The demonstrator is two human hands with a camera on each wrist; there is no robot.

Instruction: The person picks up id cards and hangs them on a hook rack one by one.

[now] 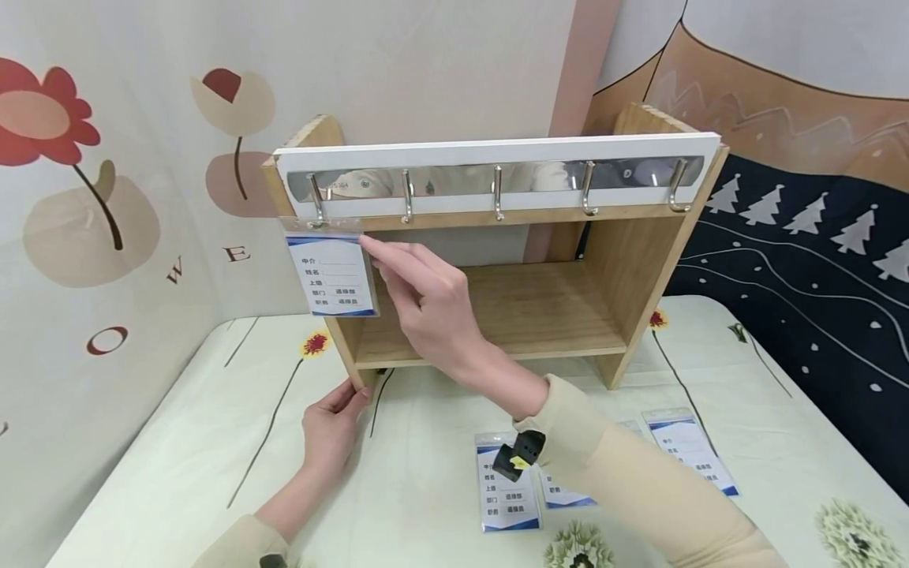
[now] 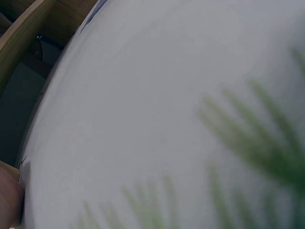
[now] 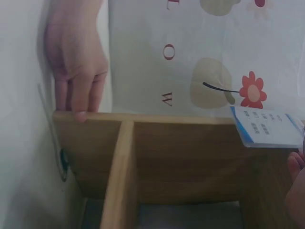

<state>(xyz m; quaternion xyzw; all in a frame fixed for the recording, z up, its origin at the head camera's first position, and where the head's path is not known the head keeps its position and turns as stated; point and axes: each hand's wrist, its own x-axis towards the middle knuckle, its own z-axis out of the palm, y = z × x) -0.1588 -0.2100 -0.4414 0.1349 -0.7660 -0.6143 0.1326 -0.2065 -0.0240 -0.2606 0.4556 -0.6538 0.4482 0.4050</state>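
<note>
A clear plastic badge holder (image 1: 334, 276) with a blue-and-white printed card is at the leftmost hook (image 1: 316, 199) of the metal hook strip. Its top edge meets the hook's lower end; whether the hook passes through the slot I cannot tell. My right hand (image 1: 433, 304) pinches the holder by its upper right corner; in the right wrist view the badge's card (image 3: 269, 128) sticks out tilted beside the fingertips. Low down, my left hand (image 1: 332, 430) grips the bottom of the left side panel of the wooden shelf (image 1: 490, 315), with the thumb in front.
More badge holders (image 1: 507, 489) lie on the pale floral cloth (image 1: 419, 473), partly hidden under my right forearm, with another badge holder (image 1: 689, 450) further right. Several other hooks (image 1: 498, 193) line the white board (image 1: 454, 150) across the shelf front. Printed curtains (image 1: 440, 71) hang behind.
</note>
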